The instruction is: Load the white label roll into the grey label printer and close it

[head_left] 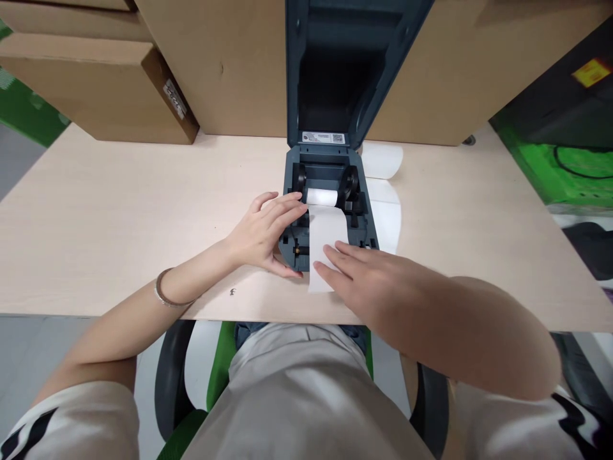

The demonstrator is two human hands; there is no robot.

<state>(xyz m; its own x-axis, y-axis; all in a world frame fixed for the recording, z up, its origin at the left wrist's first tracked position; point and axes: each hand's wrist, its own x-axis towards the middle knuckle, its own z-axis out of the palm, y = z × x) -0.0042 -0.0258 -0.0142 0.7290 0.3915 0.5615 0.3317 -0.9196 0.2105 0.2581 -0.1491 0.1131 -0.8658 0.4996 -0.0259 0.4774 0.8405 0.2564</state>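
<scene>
A dark grey label printer (368, 223) stands on the table with its lid (354, 38) raised. Inside it, a white paper roll (322, 197) sits between two black holders. From the roll a strip of white label paper (328, 223) runs toward me, out over the printer's front edge. My left hand (271, 230) rests at the printer's left side, fingers spread, the fingertips near the roll and the thumb by the front corner. My right hand (357, 271) lies with its fingers stretched out flat on the strip.
White paper (385, 214) lies on the table to the right of the printer. Cardboard boxes (90, 89) stand along the back. A black and green box (575, 160) is at the right. A small dark bit (232, 291) lies near the table's front edge.
</scene>
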